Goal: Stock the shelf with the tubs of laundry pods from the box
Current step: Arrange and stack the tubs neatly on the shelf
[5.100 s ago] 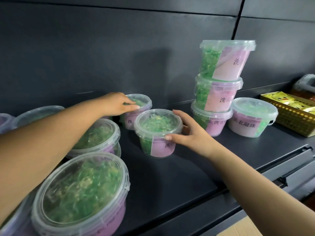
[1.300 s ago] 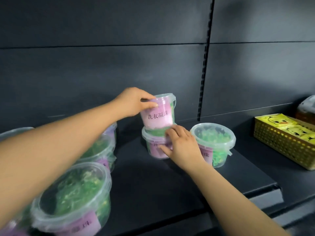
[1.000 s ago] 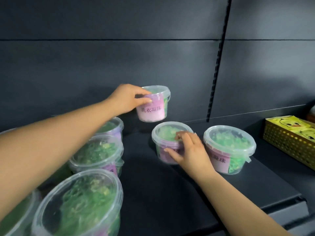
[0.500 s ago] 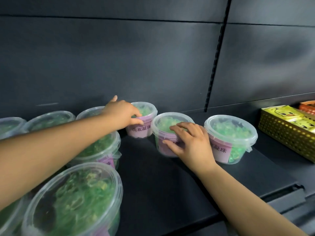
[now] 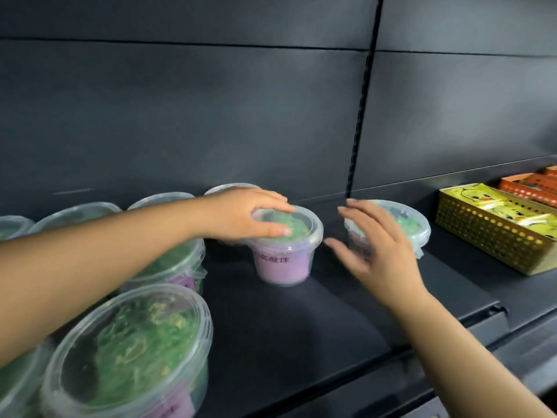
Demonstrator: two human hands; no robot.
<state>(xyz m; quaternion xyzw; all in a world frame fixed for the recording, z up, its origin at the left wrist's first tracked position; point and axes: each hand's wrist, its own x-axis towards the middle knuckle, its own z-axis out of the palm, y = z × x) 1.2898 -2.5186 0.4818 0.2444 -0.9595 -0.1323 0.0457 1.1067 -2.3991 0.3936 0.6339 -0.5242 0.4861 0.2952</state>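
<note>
1. Head view: a dark shelf point(image 5: 301, 327) with a dark back panel carries several clear tubs of green pods with pink labels.
2. The left hand point(image 5: 247, 217) lies on top of the middle tub point(image 5: 284, 260). Its fingers point(image 5: 283, 203) curve over the far rim of the lid and the thumb presses on the near part, so it is grasping the tub from above.
3. The middle tub stands upright on the shelf, label facing near.
4. The right hand point(image 5: 376, 254) is released, fingers point(image 5: 357, 209) spread and blurred, holding nothing. It is in front of the right tub point(image 5: 407, 224); I cannot tell whether it touches it.
5. The right tub stands upright, apart from the middle tub.
6. A far tub point(image 5: 232, 188) shows behind the left hand.
7. Large tubs point(image 5: 129, 348) fill the left side, from near to far.
8. At far right, a yellow basket point(image 5: 488, 239) holds yellow packets, with an orange basket point(image 5: 533, 188) beyond it.
</note>
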